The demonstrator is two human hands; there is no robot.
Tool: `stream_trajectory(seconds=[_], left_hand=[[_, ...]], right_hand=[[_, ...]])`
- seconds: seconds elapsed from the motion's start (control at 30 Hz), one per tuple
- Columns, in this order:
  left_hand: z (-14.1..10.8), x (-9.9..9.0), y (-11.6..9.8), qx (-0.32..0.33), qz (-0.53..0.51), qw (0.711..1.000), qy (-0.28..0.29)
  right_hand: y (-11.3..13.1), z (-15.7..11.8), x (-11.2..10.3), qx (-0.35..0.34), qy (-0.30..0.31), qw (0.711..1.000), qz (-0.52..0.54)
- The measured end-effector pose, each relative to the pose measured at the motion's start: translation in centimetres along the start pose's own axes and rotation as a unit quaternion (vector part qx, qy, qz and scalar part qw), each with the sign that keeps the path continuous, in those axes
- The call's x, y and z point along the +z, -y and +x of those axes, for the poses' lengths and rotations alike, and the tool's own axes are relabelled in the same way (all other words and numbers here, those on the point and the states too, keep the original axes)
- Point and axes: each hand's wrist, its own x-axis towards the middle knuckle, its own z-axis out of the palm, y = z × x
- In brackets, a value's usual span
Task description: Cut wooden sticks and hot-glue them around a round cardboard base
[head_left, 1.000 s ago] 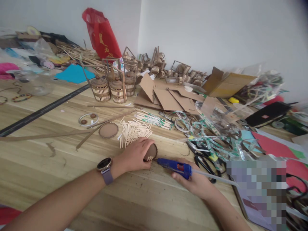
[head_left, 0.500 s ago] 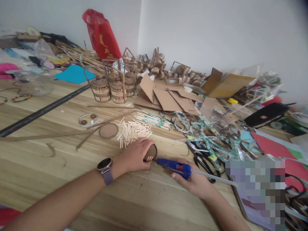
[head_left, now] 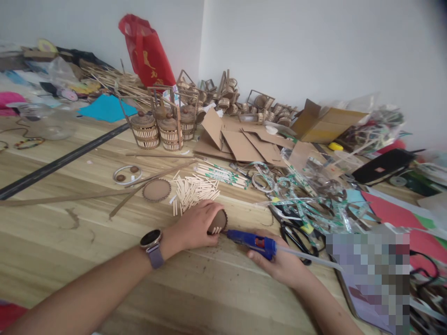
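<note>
Both hands [head_left: 195, 225] [head_left: 283, 266] angle inward, curled: left around a brown disc [head_left: 218, 220], right around a glue gun [head_left: 248, 241].

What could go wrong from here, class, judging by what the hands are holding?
Burn: the glue gun reaches close to the left hand, so hot glue might touch skin.
Knocked sticks: the few short sticks at the edge of the round brown piece could shift if the glue gun bumps them.

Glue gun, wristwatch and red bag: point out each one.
Glue gun [head_left: 247, 240]: head view, on its blue body.
Wristwatch [head_left: 151, 238]: head view, on its dark face.
Red bag [head_left: 149, 52]: head view, on its front.
</note>
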Motion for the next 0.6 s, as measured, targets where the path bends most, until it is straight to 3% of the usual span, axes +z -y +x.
stream_trajectory(seconds=[0.2, 0.33, 0.4, 0.5, 0.57, 0.6], left_hand=[[0.0, 0.1, 0.1, 0.002, 0.008, 1.0, 0.0], [0.0, 0.2, 0.1, -0.003, 0.011, 1.0, 0.004], [-0.1, 0.2, 0.0, -0.003, 0.008, 1.0, 0.003], [-0.1, 0.2, 0.0, -0.003, 0.005, 1.0, 0.004], [-0.1, 0.2, 0.0, -0.005, 0.004, 1.0, 0.008], [-0.1, 0.1, 0.0, -0.006, 0.003, 1.0, 0.009]], right_hand=[[0.1, 0.0, 0.1, 0.013, -0.001, 1.0, 0.013], [-0.4, 0.0, 0.0, 0.107, -0.05, 0.99, 0.072], [-0.8, 0.2, -0.2, 0.187, -0.076, 0.971, 0.132], [-1.4, 0.8, -0.6, 0.282, -0.046, 0.915, 0.284], [-1.6, 1.1, -1.1, 0.301, -0.027, 0.882, 0.361], [-1.7, 1.1, -1.5, 0.298, -0.028, 0.881, 0.367]])
